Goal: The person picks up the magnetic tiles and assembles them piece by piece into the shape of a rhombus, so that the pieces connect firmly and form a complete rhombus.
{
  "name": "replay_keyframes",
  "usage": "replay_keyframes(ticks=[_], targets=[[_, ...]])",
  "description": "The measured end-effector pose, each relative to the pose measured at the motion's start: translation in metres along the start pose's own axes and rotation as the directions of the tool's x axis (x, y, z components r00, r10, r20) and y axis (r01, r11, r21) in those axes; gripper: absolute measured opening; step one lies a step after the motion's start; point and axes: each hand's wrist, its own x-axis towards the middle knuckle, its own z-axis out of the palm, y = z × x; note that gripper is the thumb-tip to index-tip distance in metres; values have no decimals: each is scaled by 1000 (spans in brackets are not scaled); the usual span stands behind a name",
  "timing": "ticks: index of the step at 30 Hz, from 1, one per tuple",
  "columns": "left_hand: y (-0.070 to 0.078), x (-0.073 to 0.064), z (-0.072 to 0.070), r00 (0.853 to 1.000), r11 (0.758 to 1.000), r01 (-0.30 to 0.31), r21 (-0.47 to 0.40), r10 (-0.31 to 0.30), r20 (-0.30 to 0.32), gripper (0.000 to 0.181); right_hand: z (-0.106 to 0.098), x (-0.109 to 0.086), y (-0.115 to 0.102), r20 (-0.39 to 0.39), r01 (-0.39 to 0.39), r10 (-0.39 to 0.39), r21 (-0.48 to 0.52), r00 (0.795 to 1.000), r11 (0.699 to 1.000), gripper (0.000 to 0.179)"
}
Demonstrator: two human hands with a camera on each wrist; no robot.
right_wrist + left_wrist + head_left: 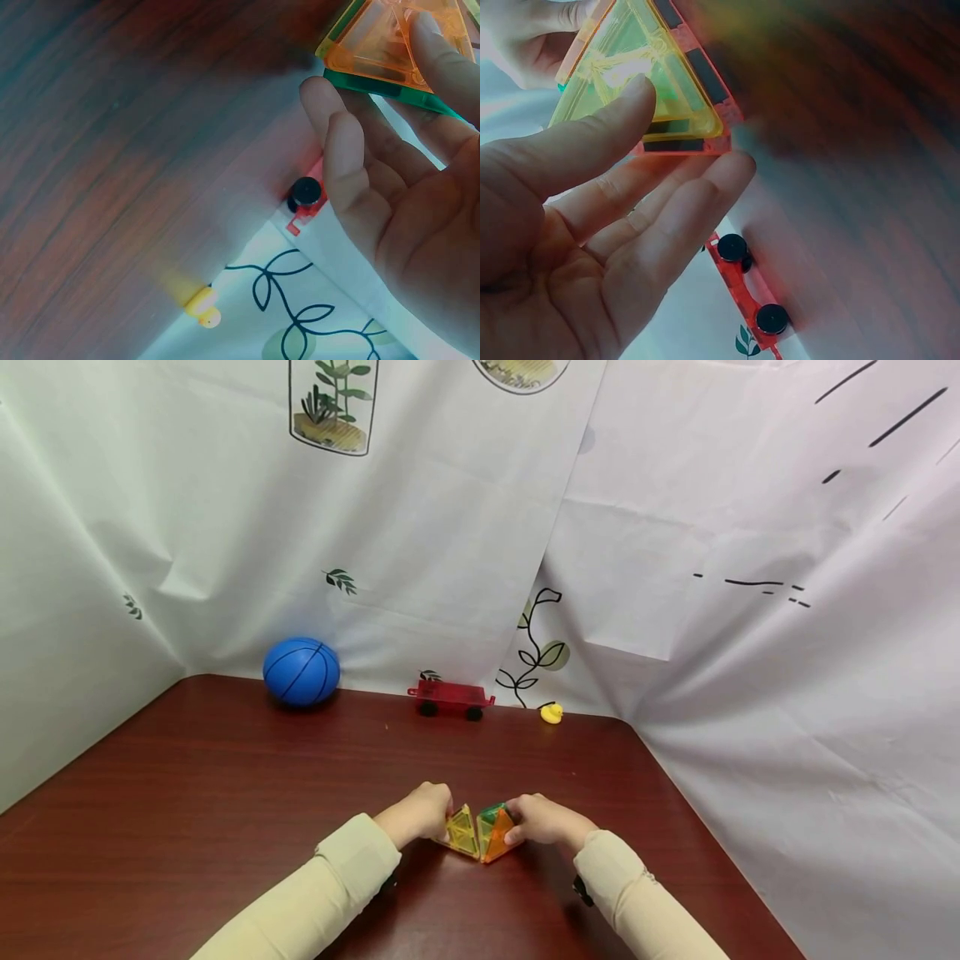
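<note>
Near the table's middle, in the head view, my left hand (420, 812) pinches a yellow triangular magnetic tile (463, 833). In the left wrist view, the thumb of the left hand (577, 232) presses on that yellow tile (619, 86), with a red-edged tile (731, 105) behind it. Opposite, my right hand (549, 820) grips a cluster of orange (498, 837), green and yellow tiles. Seen from the right wrist, the thumb of the right hand (427, 195) lies on the orange tile (382, 45), above a green tile (375, 84). Both pieces stand close together with a narrow gap.
A blue ball (302, 672) sits at the table's back left. A red toy wagon (452, 696) with black wheels and a yellow rubber duck (551, 713) stand along the back edge. White printed cloth (465, 527) hangs behind and beside the dark wooden table (225, 810).
</note>
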Motion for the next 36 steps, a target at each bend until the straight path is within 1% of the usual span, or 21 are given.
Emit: replay_keyframes(ticks=[4,13,18,22,30,36], targets=[[0,1,1,1000,1000,-8,13,8,-1,20,1,1,-1,3,5,-5,-7,1000,1000,16],[-2,2,2,1000,1000,-24,-13,24,15,21,1,2,-1,8,19,-19,22,1000,1000,19],[-3,3,2,1000,1000,-17,-26,17,16,22,1,2,0,4,38,-38,36,999,999,18],[-4,5,3,1000,999,-18,-28,18,11,22,0,3,0,3,48,-48,41,999,998,21],[-4,5,3,1000,999,-8,-47,8,17,22,1,3,-2,8,5,-6,112,1000,994,28],[-4,5,2,1000,999,-3,-53,4,24,21,0,3,-3,-11,14,-13,82,1000,997,31]])
